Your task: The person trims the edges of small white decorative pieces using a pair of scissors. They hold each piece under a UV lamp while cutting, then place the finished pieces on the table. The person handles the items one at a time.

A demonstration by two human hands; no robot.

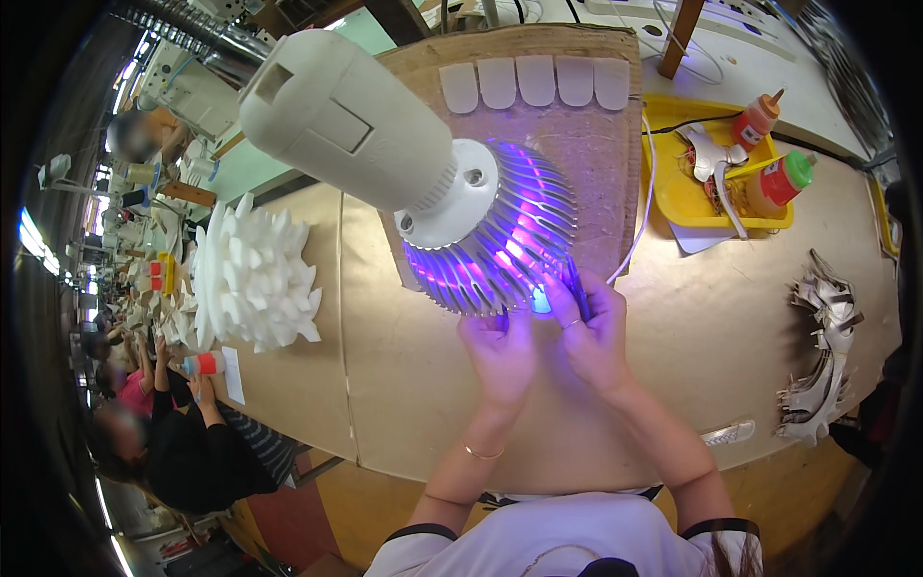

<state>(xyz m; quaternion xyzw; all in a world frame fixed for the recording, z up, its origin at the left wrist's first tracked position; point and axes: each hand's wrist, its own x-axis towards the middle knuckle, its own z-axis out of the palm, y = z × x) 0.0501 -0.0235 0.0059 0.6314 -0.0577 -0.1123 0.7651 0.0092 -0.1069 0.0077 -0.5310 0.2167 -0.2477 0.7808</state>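
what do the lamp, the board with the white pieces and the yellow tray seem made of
Lamp: ribbed head probably metal, given its bright shine; white housing likely plastic, smooth and moulded-looking. Board: probably cardboard, matte brown with worn edges. Yellow tray: likely plastic, smooth and evenly coloured.

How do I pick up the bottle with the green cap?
Probably round the body of the bottle, just under its green cap, coming from above and the right. The cap end rises above the yellow tray, and a white piece lies on its left.
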